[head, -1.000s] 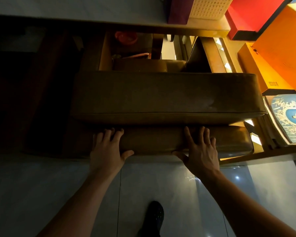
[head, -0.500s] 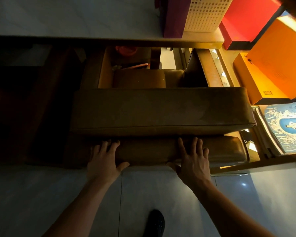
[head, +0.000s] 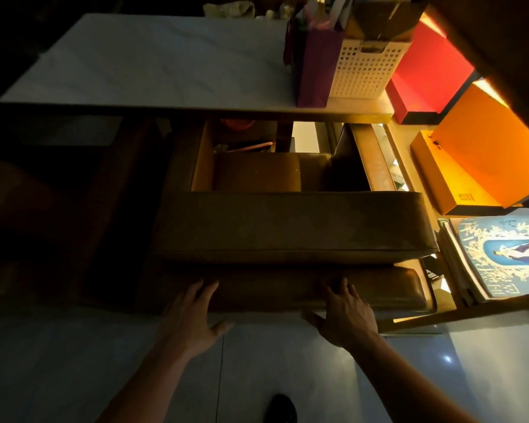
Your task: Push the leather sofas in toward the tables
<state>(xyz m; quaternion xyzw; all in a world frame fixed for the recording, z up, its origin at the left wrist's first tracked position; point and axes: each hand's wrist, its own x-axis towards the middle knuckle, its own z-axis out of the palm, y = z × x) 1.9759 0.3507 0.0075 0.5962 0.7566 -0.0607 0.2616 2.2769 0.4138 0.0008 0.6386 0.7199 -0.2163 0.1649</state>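
Orange boxes (head: 486, 154) beside leather sofa (head: 287, 227)

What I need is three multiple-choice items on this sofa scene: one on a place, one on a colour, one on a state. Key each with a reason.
1. Where does the perforated basket stand?
A. on the table
B. on the floor
C. on the sofa

2. What colour is the bag beside the basket?
A. green
B. purple
C. white

3. How are the left hand and right hand?
A. fists
B. holding boxes
C. open, flat on the sofa's back

Key: 1 A, it sits at the tabletop's right end; 2 B, its side shows purple; 3 C, fingers are spread on the leather.
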